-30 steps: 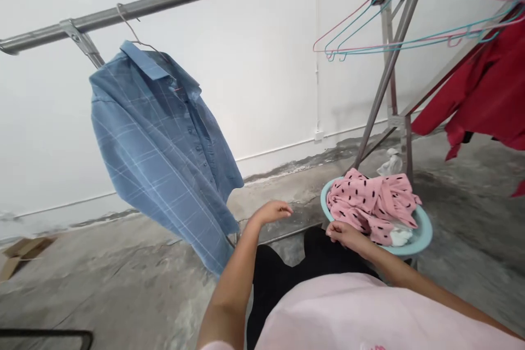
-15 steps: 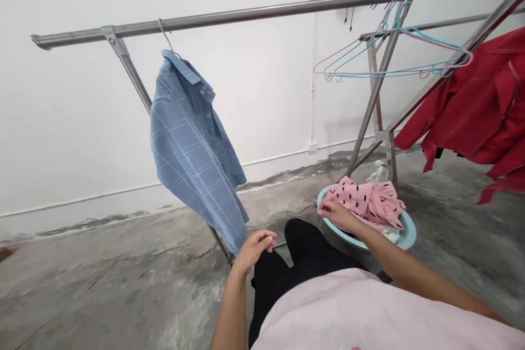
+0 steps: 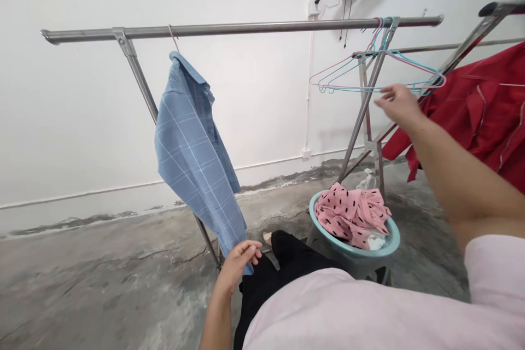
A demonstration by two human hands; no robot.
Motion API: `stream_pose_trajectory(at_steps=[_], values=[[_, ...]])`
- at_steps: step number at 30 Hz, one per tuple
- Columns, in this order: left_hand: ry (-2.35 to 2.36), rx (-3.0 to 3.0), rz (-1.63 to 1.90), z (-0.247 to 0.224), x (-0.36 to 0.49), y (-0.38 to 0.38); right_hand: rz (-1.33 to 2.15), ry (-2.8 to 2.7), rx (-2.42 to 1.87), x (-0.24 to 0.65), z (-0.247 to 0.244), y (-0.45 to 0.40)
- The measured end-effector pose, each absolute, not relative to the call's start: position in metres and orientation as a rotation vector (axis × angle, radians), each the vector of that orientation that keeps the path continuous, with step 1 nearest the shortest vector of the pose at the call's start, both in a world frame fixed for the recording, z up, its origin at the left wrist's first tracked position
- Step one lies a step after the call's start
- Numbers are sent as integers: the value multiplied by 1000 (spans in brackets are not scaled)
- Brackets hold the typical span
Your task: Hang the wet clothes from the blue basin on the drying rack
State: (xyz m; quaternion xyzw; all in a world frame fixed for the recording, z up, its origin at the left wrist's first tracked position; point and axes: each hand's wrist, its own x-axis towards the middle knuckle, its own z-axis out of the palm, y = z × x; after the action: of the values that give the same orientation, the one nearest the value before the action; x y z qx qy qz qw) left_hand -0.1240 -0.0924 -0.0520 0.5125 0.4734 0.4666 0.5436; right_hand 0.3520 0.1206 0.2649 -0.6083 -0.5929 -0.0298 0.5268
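Note:
A blue plaid shirt (image 3: 192, 147) hangs from the rack's top bar on a pale hanger. My left hand (image 3: 240, 262) is at the shirt's lower end, fingers loosely bent and apart, with nothing seen in them. Whether it touches the cloth I cannot tell. Up at the right, my right hand (image 3: 397, 105) is in front of the lower bars of several pink and blue hangers (image 3: 348, 89); its fingers are parted and hold nothing visible. Below it, pink clothing with black marks (image 3: 353, 208) lies heaped in a light blue basin (image 3: 348, 251).
The metal rack's bar (image 3: 262, 27) runs across in front of the white wall (image 3: 262, 98). A slanting rack leg (image 3: 361, 115) stands behind the basin. Red clothing (image 3: 476, 109) hangs at the right edge. Beneath is a stained concrete floor (image 3: 123, 279).
My right hand has risen from the basin's rim to the hangers. My left hand has shifted slightly left and down. The camera view has tilted a little.

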Motion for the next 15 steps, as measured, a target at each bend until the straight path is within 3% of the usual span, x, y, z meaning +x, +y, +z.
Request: stream_pose_trajectory(at_steps=[4,7,15], values=[[1168,1178,1118,-49,-115,-96,-516,-1363,-1623,385,330,127],[1171,1152,1119,-43,-106,-99,-559,-1283,-1771,408,355,141],[1230,1078,1109,-30,-93,-107,-460,-1197,-1989,464,345,189]])
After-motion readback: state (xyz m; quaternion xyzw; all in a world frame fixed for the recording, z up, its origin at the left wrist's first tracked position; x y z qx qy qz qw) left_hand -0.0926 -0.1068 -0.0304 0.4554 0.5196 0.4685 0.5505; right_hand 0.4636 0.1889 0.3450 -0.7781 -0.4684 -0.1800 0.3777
